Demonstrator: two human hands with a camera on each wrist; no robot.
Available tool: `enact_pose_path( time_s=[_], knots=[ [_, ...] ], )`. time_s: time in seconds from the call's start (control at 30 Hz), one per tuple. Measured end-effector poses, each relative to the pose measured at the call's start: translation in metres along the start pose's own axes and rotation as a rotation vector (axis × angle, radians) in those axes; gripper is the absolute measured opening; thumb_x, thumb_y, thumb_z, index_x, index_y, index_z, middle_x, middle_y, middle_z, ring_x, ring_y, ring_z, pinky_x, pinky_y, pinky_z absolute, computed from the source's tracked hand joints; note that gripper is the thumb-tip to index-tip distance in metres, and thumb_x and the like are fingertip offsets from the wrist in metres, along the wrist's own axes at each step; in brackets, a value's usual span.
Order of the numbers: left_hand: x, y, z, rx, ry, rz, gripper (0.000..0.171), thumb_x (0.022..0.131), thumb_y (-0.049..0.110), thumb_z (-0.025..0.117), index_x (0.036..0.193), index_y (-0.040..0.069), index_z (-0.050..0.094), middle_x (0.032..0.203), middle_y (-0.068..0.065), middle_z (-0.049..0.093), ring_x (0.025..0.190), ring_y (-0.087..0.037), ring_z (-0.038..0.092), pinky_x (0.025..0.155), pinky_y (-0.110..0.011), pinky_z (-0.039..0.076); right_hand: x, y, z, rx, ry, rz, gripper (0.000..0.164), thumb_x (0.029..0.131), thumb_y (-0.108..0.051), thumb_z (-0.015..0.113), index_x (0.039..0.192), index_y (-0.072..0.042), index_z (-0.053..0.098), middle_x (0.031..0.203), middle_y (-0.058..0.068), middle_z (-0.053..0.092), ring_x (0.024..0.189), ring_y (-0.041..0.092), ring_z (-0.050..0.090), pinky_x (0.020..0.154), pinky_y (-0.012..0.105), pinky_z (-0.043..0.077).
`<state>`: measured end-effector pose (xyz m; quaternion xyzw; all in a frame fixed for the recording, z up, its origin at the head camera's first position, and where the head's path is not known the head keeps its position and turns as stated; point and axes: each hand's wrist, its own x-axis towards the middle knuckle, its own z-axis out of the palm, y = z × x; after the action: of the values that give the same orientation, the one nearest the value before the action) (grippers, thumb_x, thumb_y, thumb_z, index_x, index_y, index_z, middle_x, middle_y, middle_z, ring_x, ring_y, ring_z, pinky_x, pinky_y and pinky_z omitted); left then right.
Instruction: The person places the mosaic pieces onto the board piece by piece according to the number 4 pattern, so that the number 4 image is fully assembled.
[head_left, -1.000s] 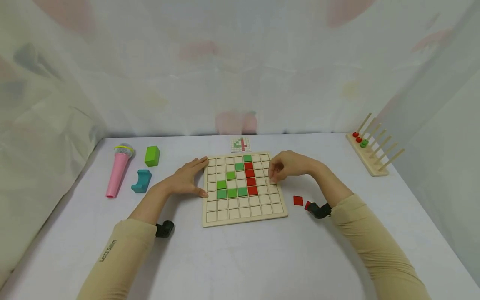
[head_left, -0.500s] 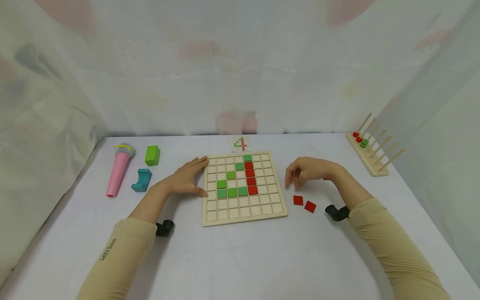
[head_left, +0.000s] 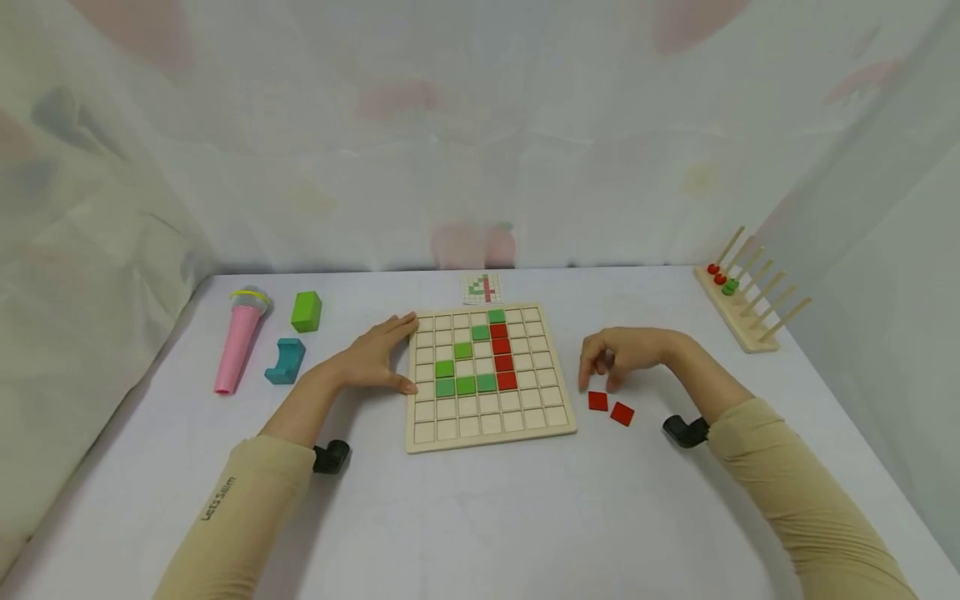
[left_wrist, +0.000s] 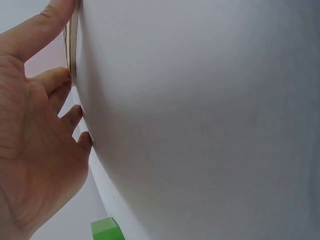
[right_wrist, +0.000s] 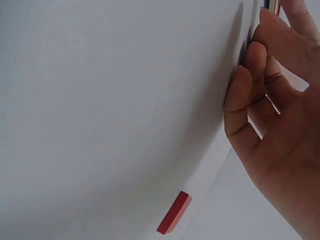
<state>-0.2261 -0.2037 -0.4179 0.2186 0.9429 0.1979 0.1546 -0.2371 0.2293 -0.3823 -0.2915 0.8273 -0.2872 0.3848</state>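
The wooden grid board [head_left: 491,423] lies flat on the table, with green tiles [head_left: 463,350] in a stepped outline and a column of red tiles [head_left: 502,345]. My left hand [head_left: 369,354] rests at the board's left edge, thumb and fingers spread; the left wrist view shows the fingertips against that edge. To the right of the board my right hand [head_left: 626,350] hovers low, fingers loosely bent and apart. Its fingertips are just behind a loose red tile [head_left: 597,401], with a second red tile [head_left: 622,413] beside it. Another red tile [right_wrist: 175,212] shows in the right wrist view.
A small pattern card [head_left: 482,289] lies behind the board. At the left are a pink toy microphone [head_left: 238,346], a green block [head_left: 306,312] and a teal curved block [head_left: 285,362]. A wooden peg stand [head_left: 738,308] with red and green pieces stands at the back right.
My right hand has left the board's right edge and moved right, then down to the loose red tiles, uncovering one of them. The left hand stays on the board.
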Motion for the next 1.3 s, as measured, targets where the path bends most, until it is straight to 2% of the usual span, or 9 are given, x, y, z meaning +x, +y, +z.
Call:
enact_pose_path(
  time_s=[0.17, 0.43, 0.7, 0.83, 1.0, 1.17, 1.3],
  knots=[
    [-0.0003, 0.0003, 0.0001, 0.002, -0.001, -0.003, 0.116, 0.07, 0.046, 0.084, 0.158, 0.004, 0.02, 0.168, -0.013, 0.014, 0.154, -0.044, 0.01, 0.123, -0.065, 0.015, -0.0003, 0.0048, 0.0032, 0.001, -0.004, -0.04, 0.034, 0.072, 0.007, 0.076, 0.098, -0.015, 0.079, 0.103, 0.01, 0.06, 0.09, 0.022, 0.049, 0.075, 0.022, 0.043],
    [-0.0001, 0.0, 0.0009, 0.002, 0.001, -0.006, 0.115, 0.071, 0.044, 0.084, 0.158, 0.005, 0.02, 0.168, -0.012, 0.014, 0.155, -0.043, 0.01, 0.123, -0.064, 0.015, 0.0012, 0.0073, 0.0073, -0.003, 0.002, -0.067, 0.031, 0.07, 0.002, 0.08, 0.095, -0.017, 0.08, 0.102, 0.008, 0.058, 0.092, 0.022, 0.047, 0.075, 0.022, 0.042],
    [-0.0009, 0.0016, 0.0011, 0.003, 0.007, -0.012, 0.114, 0.071, 0.043, 0.084, 0.157, 0.005, 0.021, 0.168, -0.012, 0.015, 0.155, -0.043, 0.01, 0.122, -0.065, 0.016, 0.004, 0.0045, 0.0091, -0.086, 0.022, -0.037, 0.03, 0.073, 0.0, 0.08, 0.091, -0.023, 0.08, 0.099, 0.004, 0.058, 0.09, 0.019, 0.048, 0.076, 0.022, 0.043],
    [-0.0014, 0.0026, 0.0013, 0.002, 0.012, -0.018, 0.113, 0.071, 0.043, 0.084, 0.157, 0.005, 0.022, 0.168, -0.012, 0.015, 0.155, -0.043, 0.01, 0.122, -0.065, 0.016, 0.0044, 0.0024, 0.0099, -0.092, 0.035, -0.02, 0.029, 0.074, 0.0, 0.08, 0.093, -0.022, 0.078, 0.099, 0.004, 0.058, 0.089, 0.018, 0.049, 0.075, 0.023, 0.044],
    [-0.0012, 0.0027, 0.0009, 0.004, 0.019, -0.006, 0.114, 0.071, 0.044, 0.084, 0.157, 0.003, 0.022, 0.167, -0.014, 0.016, 0.154, -0.045, 0.012, 0.122, -0.066, 0.017, 0.0035, 0.002, 0.0104, -0.088, 0.075, -0.001, 0.028, 0.075, 0.001, 0.078, 0.095, -0.017, 0.071, 0.097, 0.003, 0.061, 0.088, 0.018, 0.051, 0.076, 0.025, 0.047],
    [-0.0017, 0.0026, 0.0003, 0.007, 0.017, -0.003, 0.114, 0.071, 0.045, 0.084, 0.157, 0.002, 0.022, 0.167, -0.015, 0.016, 0.153, -0.046, 0.012, 0.122, -0.066, 0.016, 0.0051, 0.0028, 0.01, -0.124, 0.151, 0.016, 0.022, 0.075, 0.0, 0.077, 0.088, -0.014, 0.065, 0.087, 0.002, 0.063, 0.078, 0.015, 0.055, 0.071, 0.027, 0.048],
    [-0.0015, 0.0029, -0.0001, 0.011, 0.018, 0.0, 0.114, 0.071, 0.045, 0.084, 0.157, 0.002, 0.022, 0.167, -0.015, 0.016, 0.153, -0.046, 0.012, 0.122, -0.066, 0.016, 0.0071, 0.0013, 0.0088, -0.141, 0.197, 0.031, 0.015, 0.08, -0.005, 0.076, 0.084, -0.013, 0.065, 0.081, 0.001, 0.064, 0.074, 0.014, 0.055, 0.07, 0.027, 0.048]
  ],
)
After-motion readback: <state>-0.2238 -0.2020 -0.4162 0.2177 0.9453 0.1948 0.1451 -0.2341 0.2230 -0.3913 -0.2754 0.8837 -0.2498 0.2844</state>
